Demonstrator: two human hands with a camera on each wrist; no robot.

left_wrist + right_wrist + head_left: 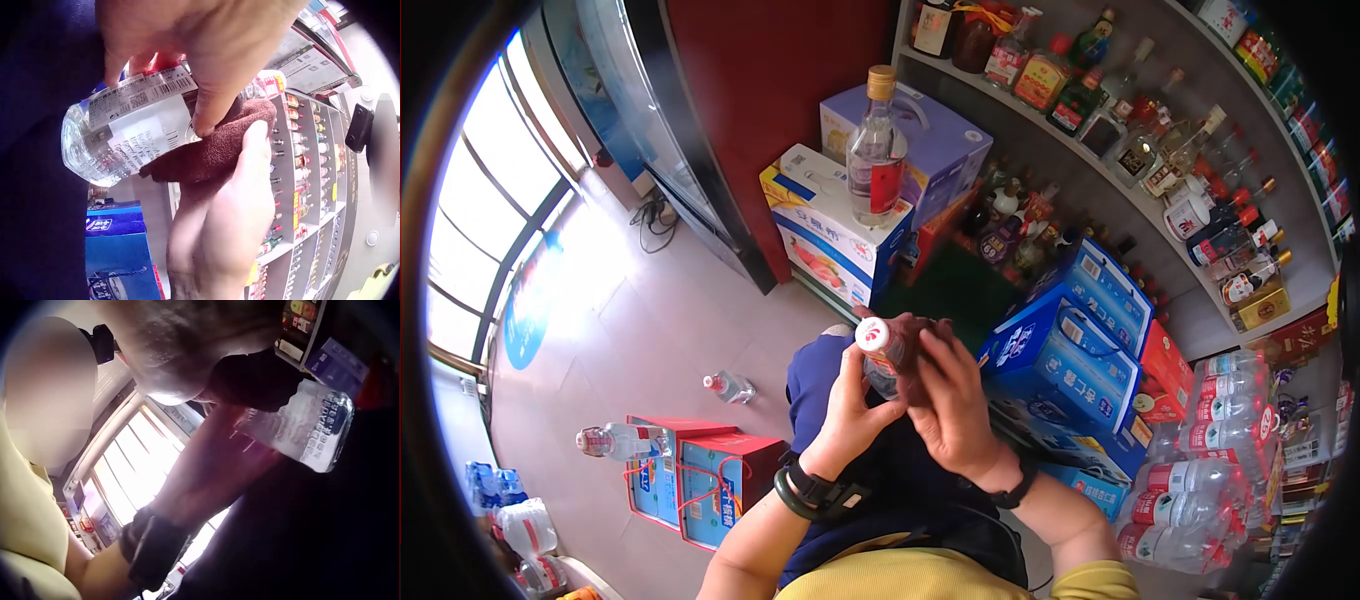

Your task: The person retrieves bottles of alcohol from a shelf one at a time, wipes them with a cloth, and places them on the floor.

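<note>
Left hand point(846, 412): fingers curled round a clear bottle point(134, 128), held in front of the lap, white cap toward the head camera. Right hand point(956, 412): grips a brown cloth point(209, 150), pressed to the bottle's side near the neck end. Left wrist view: bottle tilted, barcode label showing, cloth partly over it. Ahead: gold-capped bottle point(876, 160) upright on a white box point(825, 232); purple box point(950, 150) just behind. To the right: blue cartons point(1060, 365), bottle packs point(1190, 510), shelf of bottles above. On the floor, left: small bottle point(732, 387) lying near a red-and-blue bag point(712, 490)
</note>
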